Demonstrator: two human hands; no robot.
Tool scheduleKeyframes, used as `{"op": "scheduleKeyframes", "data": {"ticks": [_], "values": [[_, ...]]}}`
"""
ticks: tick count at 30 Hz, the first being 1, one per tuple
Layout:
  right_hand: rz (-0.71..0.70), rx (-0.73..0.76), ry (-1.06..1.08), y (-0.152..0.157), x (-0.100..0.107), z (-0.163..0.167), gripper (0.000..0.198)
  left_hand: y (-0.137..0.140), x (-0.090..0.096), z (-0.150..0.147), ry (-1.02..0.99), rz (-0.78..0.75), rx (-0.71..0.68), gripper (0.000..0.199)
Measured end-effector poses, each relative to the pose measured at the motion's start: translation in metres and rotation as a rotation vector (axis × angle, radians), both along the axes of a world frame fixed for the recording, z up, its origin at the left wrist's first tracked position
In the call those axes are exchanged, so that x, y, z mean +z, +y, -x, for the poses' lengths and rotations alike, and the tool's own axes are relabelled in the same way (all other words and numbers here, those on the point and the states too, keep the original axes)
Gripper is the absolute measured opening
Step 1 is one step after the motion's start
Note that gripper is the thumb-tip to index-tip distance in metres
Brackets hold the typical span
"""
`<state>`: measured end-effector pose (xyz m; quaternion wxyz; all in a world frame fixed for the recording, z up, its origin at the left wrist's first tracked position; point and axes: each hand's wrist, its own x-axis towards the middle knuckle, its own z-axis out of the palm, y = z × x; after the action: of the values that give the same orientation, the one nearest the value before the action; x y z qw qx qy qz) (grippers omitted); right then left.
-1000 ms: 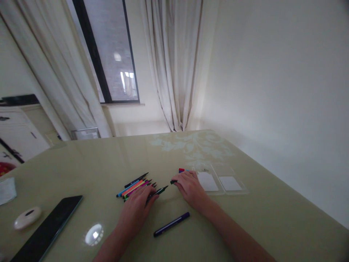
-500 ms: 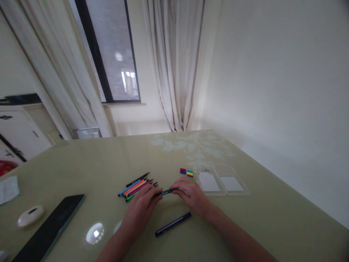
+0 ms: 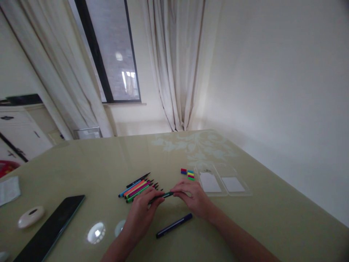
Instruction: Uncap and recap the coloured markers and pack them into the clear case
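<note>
A dark green felt-tip pen (image 3: 167, 195) spans the gap between my two hands, just above the table. My left hand (image 3: 141, 209) is closed round its left part. At the pen's right end, the thumb and fingers of my right hand (image 3: 193, 198) pinch it. Beyond my left hand lies a row of coloured felt-tip pens (image 3: 137, 189), several with bare dark tips pointing right. Small coloured pen caps (image 3: 191, 174) lie grouped just past my right hand. In front of both hands a capped dark blue marker (image 3: 174, 226) rests at a slant.
An open clear plastic case (image 3: 225, 190) with white card inside lies right of the caps. On the left are a black tablet-like slab (image 3: 51, 229), a pale oval object (image 3: 31, 217) and a folded cloth or paper (image 3: 9, 190). A wall (image 3: 286, 127) borders the table's right side.
My hands and the pen between them have shifted very slightly toward me. The grip of both hands looks the same, and the other things lie as before.
</note>
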<state>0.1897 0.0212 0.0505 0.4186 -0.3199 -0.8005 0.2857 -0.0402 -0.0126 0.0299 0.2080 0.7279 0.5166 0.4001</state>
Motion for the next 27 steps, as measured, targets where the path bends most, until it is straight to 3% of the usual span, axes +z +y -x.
{"op": "scheduleKeyframes", "data": {"ticks": [7,12,15,20,24,27], "values": [[-0.021,-0.025,-0.061,-0.002,0.01,-0.004,0.023,-0.007,0.013,-0.006,0.033,0.082,-0.069,0.028],[-0.002,-0.243,-0.062,0.011,0.006,-0.019,0.026,-0.014,0.018,-0.012,0.188,0.129,-0.156,0.019],[-0.08,-0.336,-0.286,0.022,-0.002,-0.029,0.02,-0.016,0.013,-0.015,0.245,0.198,-0.203,0.017],[-0.151,-0.313,-0.619,0.026,-0.011,-0.032,0.012,-0.02,0.006,-0.023,0.291,0.266,-0.253,0.011],[-0.174,-0.292,-0.698,0.023,-0.012,-0.028,0.013,-0.016,0.004,-0.02,0.282,0.218,-0.215,0.015],[-0.191,-0.268,-0.708,0.022,-0.015,-0.025,0.012,-0.005,0.003,-0.003,0.31,0.143,-0.055,0.022]]}}
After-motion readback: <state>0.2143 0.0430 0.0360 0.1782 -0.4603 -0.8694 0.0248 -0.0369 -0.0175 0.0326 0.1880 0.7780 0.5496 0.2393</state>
